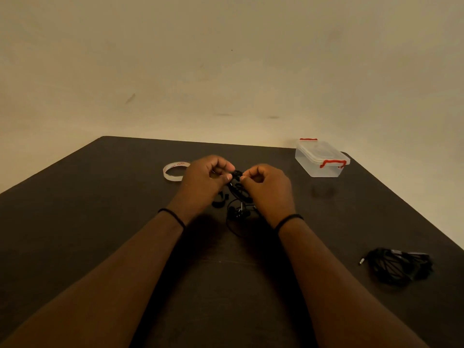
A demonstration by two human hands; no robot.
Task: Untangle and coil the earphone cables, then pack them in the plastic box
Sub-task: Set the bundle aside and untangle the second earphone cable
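at the far left of the things on the dark table (75,222) lies a roll of tape (174,171), flat on the top and just beside the left hand (206,182). that hand has its fingers curled in, thumb pressed toward the fingertips, pinching the top of a tangle of black earphone cable (238,194). the left forearm runs in from the lower left corner, with a thin black band (173,217) at the wrist. the tangle hangs between the two hands near the middle of the table, its loops and earbuds trailing down toward the person and touching the top. the right hand (266,187) is curled too, fingertips nipping the same knot from the other side, close to the left hand; its forearm comes up from the lower right, also with a black band. farther right, near the back corner, stands a clear plastic box (321,159) with red clips, lid on, well apart from the hands. near the right edge, closer to the person, lies a second bundle of black cable (399,266). bare tabletop lies between the forearms and out to the left edge.
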